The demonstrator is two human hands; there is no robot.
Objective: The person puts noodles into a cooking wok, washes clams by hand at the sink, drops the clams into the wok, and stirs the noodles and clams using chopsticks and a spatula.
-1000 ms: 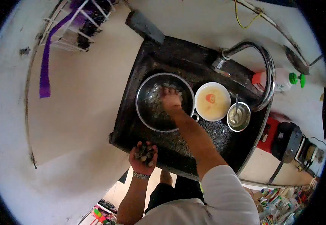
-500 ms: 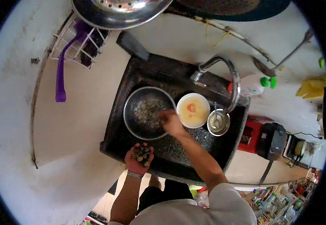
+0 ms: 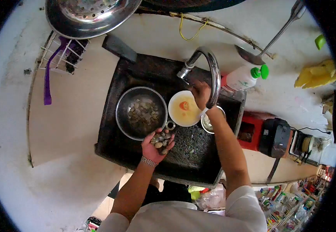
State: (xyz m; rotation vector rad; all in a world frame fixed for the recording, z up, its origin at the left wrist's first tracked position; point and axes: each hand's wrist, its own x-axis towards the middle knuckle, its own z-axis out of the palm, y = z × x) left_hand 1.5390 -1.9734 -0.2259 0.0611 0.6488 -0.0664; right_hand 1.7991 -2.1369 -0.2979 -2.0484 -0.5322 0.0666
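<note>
My left hand [image 3: 158,145] is cupped palm up around several small clams [image 3: 159,144], above the near right rim of a metal bowl [image 3: 118,125]. More clams [image 3: 142,111] lie in water inside that bowl. My right hand [image 3: 202,95] reaches under the arched spout of the faucet [image 3: 215,73], its fingers curled at the faucet handle by the base; the fingertips are partly hidden. Just below it are a white bowl [image 3: 178,120] of cloudy yellowish liquid with an orange-red mark and a small metal bowl [image 3: 223,112], partly covered by my right wrist.
The bowls stand in a dark stone sink [image 3: 108,116]. A drain ring [image 3: 170,125] shows between them. A pump bottle [image 3: 239,79] stands behind the sink on the right. A ladle [image 3: 249,56] and a perforated metal pan [image 3: 90,15] hang above; a wire rack [image 3: 63,56] is at left.
My right hand has left the metal bowl and moved right and up to the faucet. My left hand, still holding clams, has shifted right and up. The camera view has shifted a little.
</note>
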